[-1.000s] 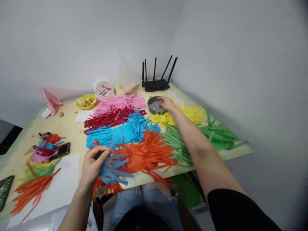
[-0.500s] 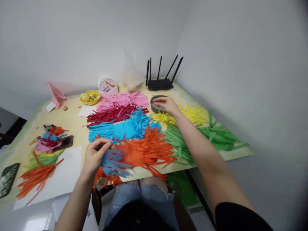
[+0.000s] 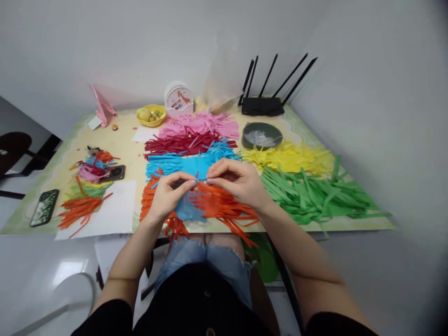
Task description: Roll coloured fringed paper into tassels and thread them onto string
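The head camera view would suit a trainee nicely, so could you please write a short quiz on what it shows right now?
1. Multiple choice: what colour is the piece hanging below the left hand?
a) yellow
b) blue
c) green

2. True or false: the right hand is apart from the dark bowl.

3. Fill in the missing words: the yellow bowl near the wall holds ____.

Key:
1. b: blue fringe hangs below it.
2. True: the right hand is close beside the left hand, nearer the person than that bowl.
3. Round fruit.
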Available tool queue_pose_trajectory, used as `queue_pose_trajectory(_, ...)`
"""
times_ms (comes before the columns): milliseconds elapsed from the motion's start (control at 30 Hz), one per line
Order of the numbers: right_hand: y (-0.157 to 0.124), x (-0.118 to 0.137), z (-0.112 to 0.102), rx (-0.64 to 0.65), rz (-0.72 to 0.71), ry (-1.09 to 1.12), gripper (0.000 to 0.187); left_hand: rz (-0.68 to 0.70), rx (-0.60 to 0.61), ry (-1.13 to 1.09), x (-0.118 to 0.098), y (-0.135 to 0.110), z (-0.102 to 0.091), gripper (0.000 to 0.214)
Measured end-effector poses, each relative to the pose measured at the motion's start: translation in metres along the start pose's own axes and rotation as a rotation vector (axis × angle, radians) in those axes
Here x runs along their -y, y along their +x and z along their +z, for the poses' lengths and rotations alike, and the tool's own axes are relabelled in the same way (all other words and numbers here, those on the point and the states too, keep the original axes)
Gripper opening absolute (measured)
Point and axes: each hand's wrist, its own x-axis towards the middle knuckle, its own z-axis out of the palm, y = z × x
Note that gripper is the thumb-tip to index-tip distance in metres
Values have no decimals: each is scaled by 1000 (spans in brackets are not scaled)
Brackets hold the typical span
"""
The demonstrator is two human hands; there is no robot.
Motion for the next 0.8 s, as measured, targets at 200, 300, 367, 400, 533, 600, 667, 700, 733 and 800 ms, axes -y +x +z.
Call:
queue_pose_trajectory(200,-4,10,20,52,9,-38,9,60,-12,-20,-5,-16,-6,22)
queue_pose_trajectory(300,-6,17,27,88,20,-41,12,110,-41,-16,-8,-23,-7,18)
queue_pose_trajectory(367,-7,21,31,92,31,-31,15,150,-50,26,-10,-27,-9,16)
queue_pose_trajectory(400,-8,23,33,95,41,-16,18,171,-52,60,-11,-29,-11,16)
queue_pose_trajectory(533,-9,24,38,133,133,105,30,228,-45,225,-16,-34,-16,15)
queue_pose_trajectory(600,-9,22,41,137,162,160,33,258,-47,291,-19,-38,-17,13)
queue_pose_trajectory(667,-10,20,43,124,159,184,33,299,-63,335,-20,-42,-17,9)
queue_pose_trajectory(700,-10,18,44,112,150,181,33,324,-73,355,-21,-43,-17,8)
queue_pose_trajectory(733,-11,17,44,103,142,172,32,347,-77,376,-21,-45,-17,7)
queue_pose_trajectory(800,-12,15,45,97,146,155,32,373,-60,419,-22,-47,-18,6)
